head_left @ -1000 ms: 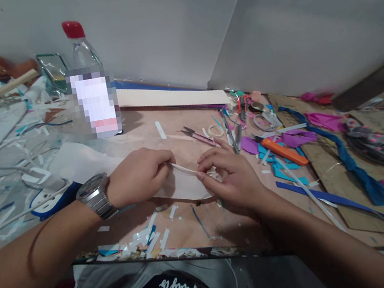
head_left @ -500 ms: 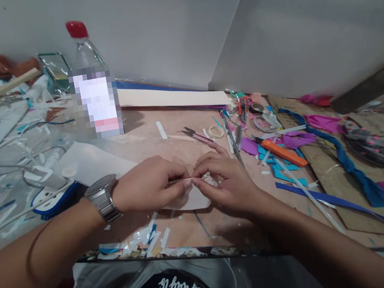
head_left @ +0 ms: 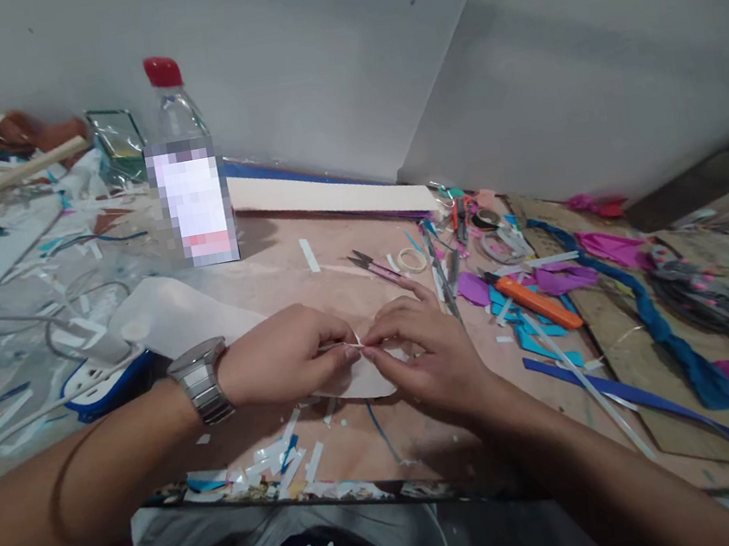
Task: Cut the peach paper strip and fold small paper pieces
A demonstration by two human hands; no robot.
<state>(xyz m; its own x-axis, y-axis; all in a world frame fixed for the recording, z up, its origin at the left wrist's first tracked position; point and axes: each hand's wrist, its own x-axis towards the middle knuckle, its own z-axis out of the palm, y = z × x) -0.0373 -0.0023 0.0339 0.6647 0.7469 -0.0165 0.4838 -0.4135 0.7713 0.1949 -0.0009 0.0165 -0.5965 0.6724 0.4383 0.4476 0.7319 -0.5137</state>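
Note:
Close together over the workbench, my two hands meet at the fingertips. A thin white strip (head_left: 359, 343), most likely paper, shows between them, largely covered by the fingers. My left hand (head_left: 287, 356), with a metal watch at the wrist, pinches it from the left. My right hand (head_left: 429, 346) pinches its other side with thumb and forefinger, the other fingers curled or extended. Beneath both hands lies a white sheet (head_left: 182, 315), running out to the left. Small thread snips (head_left: 381, 268) lie just beyond my right fingers.
A red-capped bottle (head_left: 163, 74) stands at the back left. A power strip (head_left: 103, 382) with cables lies left. To the right are an orange utility knife (head_left: 537, 303), tape rolls, a blue ribbon (head_left: 667, 409) and cardboard (head_left: 638, 367). Paper scraps (head_left: 284, 459) litter the front edge.
The camera view has shifted slightly. Both hands stay joined at the same spot, with the right fingers a little changed and a bit more of the white strip showing.

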